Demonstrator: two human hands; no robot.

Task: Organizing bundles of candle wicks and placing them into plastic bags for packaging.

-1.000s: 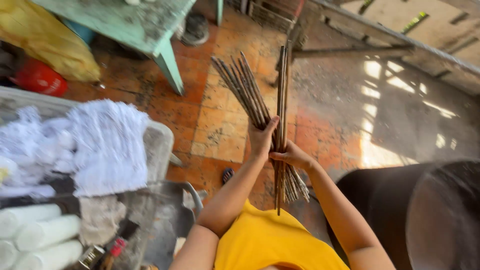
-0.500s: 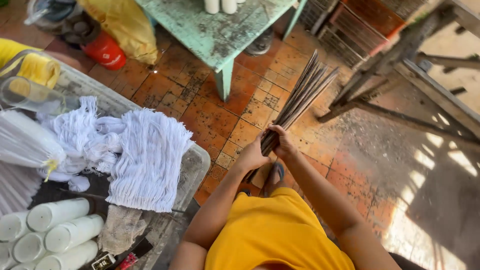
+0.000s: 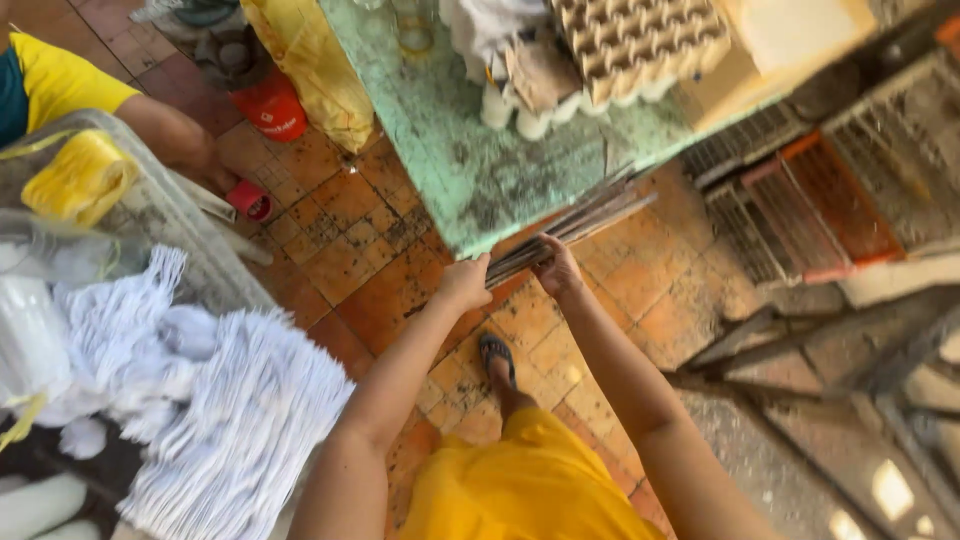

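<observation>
Both hands are closed on a bundle of thin dark sticks [image 3: 575, 228]: the left hand [image 3: 463, 283] grips the near end and the right hand [image 3: 557, 268] clasps it just beside, a little further along. The bundle lies almost level, its far end fanning out over the edge of the worn green tabletop [image 3: 480, 160], where an egg tray [image 3: 640, 40] and some white cups sit. The step in hand looks like gathering and squaring the sticks — the tips are still splayed. Tidying them would call for a firm two-handed squeeze and a tap of the ends against something flat, such as the tiled floor [image 3: 350, 240] below.
</observation>
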